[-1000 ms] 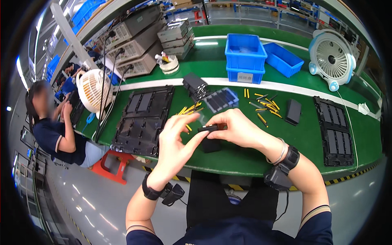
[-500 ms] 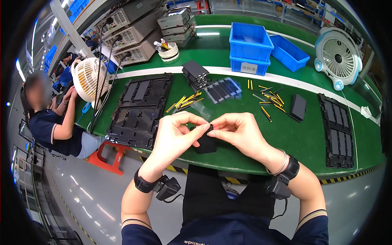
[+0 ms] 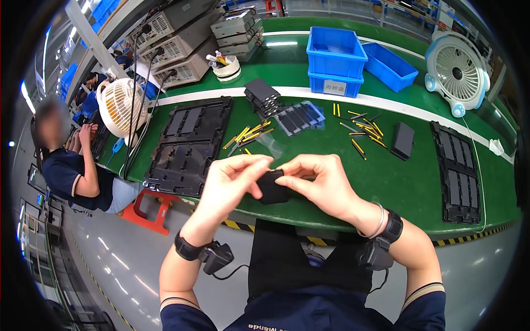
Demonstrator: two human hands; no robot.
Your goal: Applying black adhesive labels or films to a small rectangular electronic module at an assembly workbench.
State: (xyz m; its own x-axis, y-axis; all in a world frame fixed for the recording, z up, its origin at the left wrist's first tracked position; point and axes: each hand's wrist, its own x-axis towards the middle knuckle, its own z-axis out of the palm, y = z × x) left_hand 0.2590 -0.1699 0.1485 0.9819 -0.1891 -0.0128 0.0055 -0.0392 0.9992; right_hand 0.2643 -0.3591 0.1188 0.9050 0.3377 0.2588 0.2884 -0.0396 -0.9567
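A flat black rectangular block (image 3: 273,190) hangs over the front part of the green bench in front of me. My right hand (image 3: 312,176) pinches its upper right corner between thumb and fingers. My left hand (image 3: 237,179) is closed at the block's upper left side, thumb and forefinger pressed together; what they pinch is hidden or too small to tell. Beyond the hands lie loose yellow-and-black strips (image 3: 248,135), clear film, a blue-edged sheet with dark panels (image 3: 300,118) and a stack of black blocks (image 3: 261,95).
Black moulded trays stand at left (image 3: 187,146) and right (image 3: 456,171). More strips (image 3: 367,129) and a black block (image 3: 403,140) lie right of centre. Blue bins (image 3: 335,60), a fan (image 3: 458,71) and a pen cup (image 3: 226,69) stand farther back. A person (image 3: 77,160) sits at left.
My left thumb and forefinger have drawn a little left, away from my right fingertips. The block has shifted slightly left and up. At left, the other person's hands have moved.
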